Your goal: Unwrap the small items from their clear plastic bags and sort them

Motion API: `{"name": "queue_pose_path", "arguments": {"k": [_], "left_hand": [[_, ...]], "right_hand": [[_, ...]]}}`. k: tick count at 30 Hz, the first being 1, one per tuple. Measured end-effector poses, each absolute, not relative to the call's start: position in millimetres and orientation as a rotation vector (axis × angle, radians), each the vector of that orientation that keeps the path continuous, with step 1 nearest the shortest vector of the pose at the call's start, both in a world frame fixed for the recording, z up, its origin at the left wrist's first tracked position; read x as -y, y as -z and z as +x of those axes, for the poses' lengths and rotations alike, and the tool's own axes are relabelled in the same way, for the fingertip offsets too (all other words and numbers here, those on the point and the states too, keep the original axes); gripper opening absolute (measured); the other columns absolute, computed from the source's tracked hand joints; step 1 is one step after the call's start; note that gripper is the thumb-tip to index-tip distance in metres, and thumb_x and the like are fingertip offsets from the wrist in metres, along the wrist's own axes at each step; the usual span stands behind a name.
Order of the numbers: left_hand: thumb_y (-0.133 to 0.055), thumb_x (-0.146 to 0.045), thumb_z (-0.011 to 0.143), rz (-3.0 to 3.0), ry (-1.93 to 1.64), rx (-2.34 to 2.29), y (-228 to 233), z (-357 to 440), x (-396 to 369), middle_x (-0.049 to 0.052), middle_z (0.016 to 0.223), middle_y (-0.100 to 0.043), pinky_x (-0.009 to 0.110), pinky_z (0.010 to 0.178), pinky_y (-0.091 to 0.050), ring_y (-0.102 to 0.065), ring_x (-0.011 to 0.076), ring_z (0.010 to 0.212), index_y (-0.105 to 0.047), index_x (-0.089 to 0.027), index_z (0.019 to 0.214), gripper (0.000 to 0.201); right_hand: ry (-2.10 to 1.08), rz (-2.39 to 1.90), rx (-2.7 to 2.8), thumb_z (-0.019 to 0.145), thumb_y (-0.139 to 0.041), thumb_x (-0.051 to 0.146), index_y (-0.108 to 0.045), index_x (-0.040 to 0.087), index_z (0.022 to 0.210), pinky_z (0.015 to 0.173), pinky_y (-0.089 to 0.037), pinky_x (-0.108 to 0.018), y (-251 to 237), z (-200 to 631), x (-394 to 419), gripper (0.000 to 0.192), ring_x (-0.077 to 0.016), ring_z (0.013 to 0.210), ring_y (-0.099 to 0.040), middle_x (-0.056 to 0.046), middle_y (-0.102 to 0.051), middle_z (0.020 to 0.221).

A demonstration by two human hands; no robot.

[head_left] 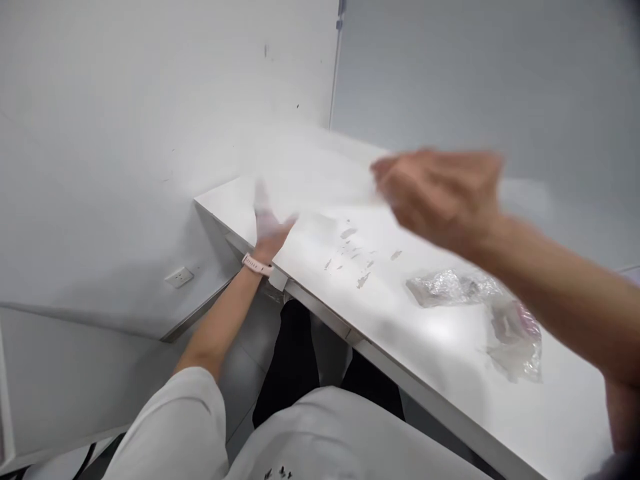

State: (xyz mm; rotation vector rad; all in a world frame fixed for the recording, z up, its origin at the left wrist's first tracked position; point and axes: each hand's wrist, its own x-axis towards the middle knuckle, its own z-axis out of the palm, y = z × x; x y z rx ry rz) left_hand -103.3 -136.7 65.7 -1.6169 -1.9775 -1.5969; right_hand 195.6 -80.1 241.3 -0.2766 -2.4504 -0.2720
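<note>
My right hand (440, 193) is raised over the white table, its fingers closed and smeared by motion. A pale, translucent plastic sheet (315, 167), heavily blurred, spans from its fingertips toward my left hand; whether it is a bag I cannot tell. My left hand (270, 223), with a pink wristband (257, 265) at the wrist, is at the table's near left edge. Its thumb stands apart from the fingers, which look veiled by the sheet. Beneath my right forearm, crumpled clear plastic packaging (450, 288) lies on the tabletop, with a pinkish item partly visible inside.
The white table (425, 360) runs diagonally, with grey worn marks (363, 253) on its top. Walls meet behind it, and a wall outlet (179, 277) is at the left. My legs in black trousers (295, 360) are beside the front edge.
</note>
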Motion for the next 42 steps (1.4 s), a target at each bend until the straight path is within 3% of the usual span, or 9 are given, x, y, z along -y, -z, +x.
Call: {"name": "queue_pose_path", "arguments": {"k": [6,10,18,23,26,30,36,39,42], "left_hand": [[-0.067,-0.056,0.088,-1.700,1.296,2.058,-1,-69,240,0.012,0.170,0.005,0.053,0.127,-0.010,-0.003,0.0329,0.157,0.015,-0.029,0.160,0.113],[-0.058,-0.053,0.095,-2.054,0.924,2.072,36,-53,268,0.013,0.168,-0.018,0.057,0.125,-0.016,-0.009,0.0333,0.156,-0.004,-0.027,0.163,0.091],[-0.058,-0.041,0.097,-2.464,1.108,2.011,19,-45,260,0.003,0.136,-0.066,0.057,0.125,-0.019,-0.045,0.0280,0.143,-0.076,-0.027,0.111,0.027],[-0.058,-0.048,0.094,-1.914,1.830,2.629,-16,-38,225,0.007,0.083,-0.078,0.041,0.095,-0.057,-0.075,0.0249,0.090,-0.076,-0.016,0.078,0.040],[-0.062,-0.044,0.092,-1.316,2.214,2.897,-27,-38,202,0.008,0.067,-0.074,0.033,0.070,-0.062,-0.073,0.0194,0.062,-0.067,-0.013,0.074,0.037],[-0.067,-0.028,0.088,-0.979,2.277,3.053,-27,-44,184,0.004,0.058,-0.067,0.027,0.056,-0.059,-0.067,0.0152,0.051,-0.059,-0.013,0.065,0.028],[-0.067,-0.022,0.084,-1.016,2.069,3.178,-24,-60,182,0.008,0.076,-0.069,0.033,0.060,-0.060,-0.072,0.0217,0.066,-0.064,-0.012,0.086,0.011],[-0.067,-0.026,0.086,-1.190,1.741,2.764,-30,-55,195,0.016,0.123,-0.066,0.045,0.089,-0.058,-0.070,0.0286,0.106,-0.055,-0.017,0.126,0.044],[-0.067,-0.036,0.087,-1.777,1.210,2.221,-37,-41,213,0.014,0.149,-0.050,0.054,0.118,-0.033,-0.047,0.0317,0.139,-0.045,-0.023,0.140,0.059]], "right_hand": [[0.512,-0.091,2.655,0.088,-0.043,-0.006,-0.059,0.018,0.081,0.058,-0.034,-0.026,-81,223,116,0.029,-0.0140,0.075,-0.059,-0.004,-0.070,0.085],[0.366,-0.283,2.757,0.085,-0.045,-0.004,-0.057,0.017,0.079,0.056,-0.028,-0.028,-32,246,136,0.026,-0.0139,0.068,-0.057,-0.003,-0.067,0.076],[-0.240,-0.474,3.054,0.093,-0.056,0.019,-0.064,0.018,0.099,0.054,-0.032,-0.025,-61,262,137,0.010,-0.0163,0.066,-0.063,-0.004,-0.071,0.079],[0.099,-0.713,2.671,0.097,-0.052,0.025,-0.052,0.024,0.139,0.088,-0.048,-0.045,-128,231,79,0.042,-0.0297,0.107,-0.064,-0.012,-0.066,0.125],[0.321,-0.707,2.439,0.097,-0.051,0.024,-0.033,0.026,0.153,0.106,-0.035,-0.059,-137,206,56,0.060,-0.0364,0.137,-0.042,-0.013,-0.046,0.151],[0.236,-0.537,2.618,0.100,-0.045,0.031,-0.038,0.021,0.150,0.108,-0.038,-0.055,-83,189,66,0.051,-0.0340,0.136,-0.044,-0.014,-0.051,0.148],[0.141,-0.510,2.903,0.097,-0.038,0.014,-0.049,0.014,0.142,0.103,-0.046,-0.045,2,204,86,0.046,-0.0300,0.130,-0.053,-0.015,-0.056,0.145],[0.079,-0.575,2.935,0.095,-0.033,0.007,-0.055,0.013,0.134,0.094,-0.049,-0.041,1,206,81,0.045,-0.0288,0.126,-0.056,-0.015,-0.059,0.141],[-0.058,-0.703,2.974,0.094,-0.035,0.007,-0.062,0.013,0.117,0.080,-0.049,-0.035,-20,201,71,0.036,-0.0269,0.108,-0.063,-0.016,-0.069,0.122]]}}
